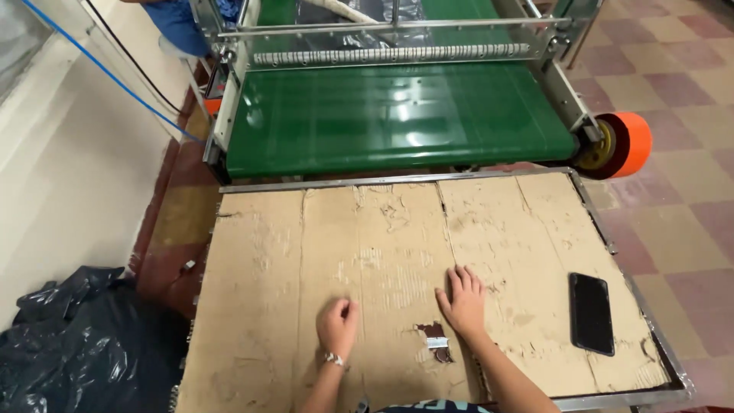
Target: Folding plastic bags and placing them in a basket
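Ahead of me the green conveyor belt (397,115) ends just above the worn cardboard tabletop (306,252), so whatever comes off would drop within reach. Both hands rest apart on that cardboard, holding nothing: my left hand (337,323) loosely curled, my right hand (463,300) flat with fingers spread. Near my right, a black phone (591,312) lies out of the way.
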